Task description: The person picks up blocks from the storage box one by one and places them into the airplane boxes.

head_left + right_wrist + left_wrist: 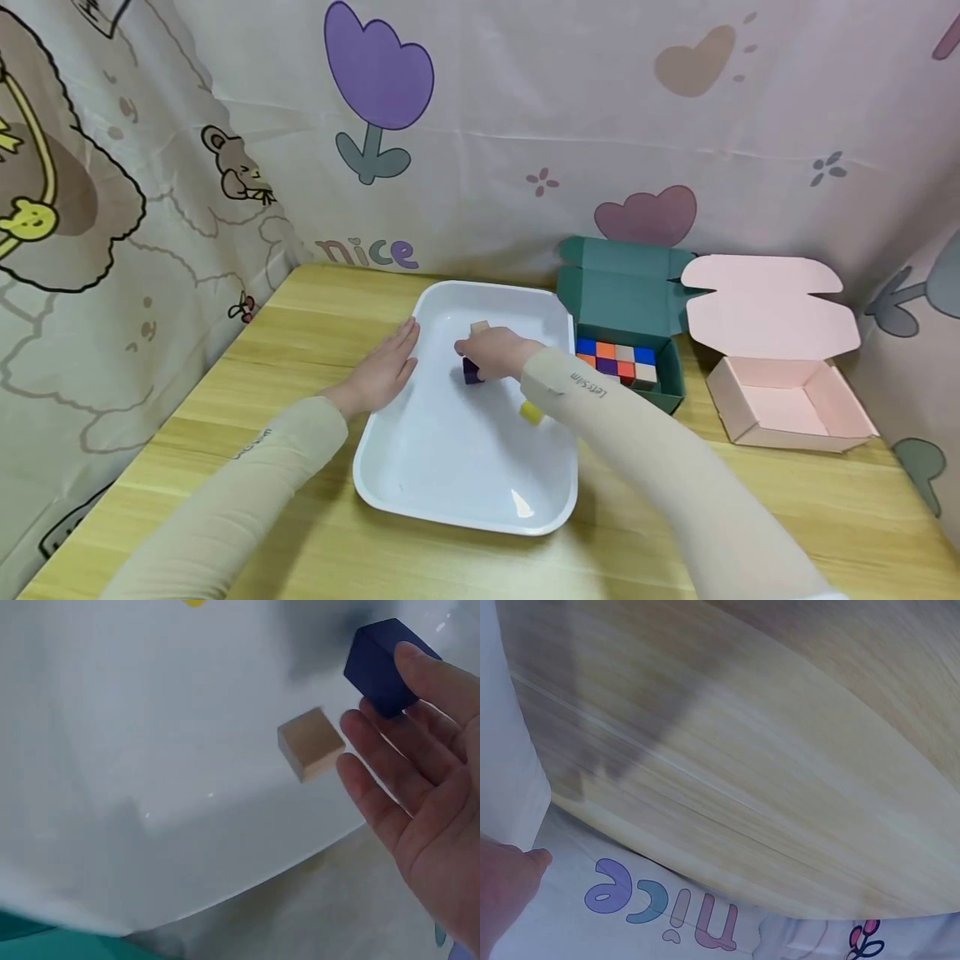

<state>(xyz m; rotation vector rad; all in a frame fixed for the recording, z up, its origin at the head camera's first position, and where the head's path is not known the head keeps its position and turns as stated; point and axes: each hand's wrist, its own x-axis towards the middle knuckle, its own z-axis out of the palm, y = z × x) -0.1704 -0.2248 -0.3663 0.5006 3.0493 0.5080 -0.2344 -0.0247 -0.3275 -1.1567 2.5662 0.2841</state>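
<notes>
Over the white tray (pixel 457 467), my right hand (pixel 497 352) pinches a dark purple cube (pixel 384 666) between thumb and fingers. A plain wooden cube (pixel 311 744) lies on the tray close to those fingertips; in the head view the wooden cube (pixel 479 327) shows just beyond the hand. Nearer my right forearm sits a yellow block (pixel 531 412), partly hidden by the sleeve. My left hand (pixel 381 371) rests on the tray's left rim with its fingers straight. In the left wrist view only part of that hand (pixel 508 889) appears, at the lower left.
Right of the tray stands an open green box (pixel 671 379) holding several coloured cubes. Beside it is a pink box (pixel 780 429) with its lid raised. A patterned cloth (pixel 495 108) hangs behind the wooden table (pixel 315 508).
</notes>
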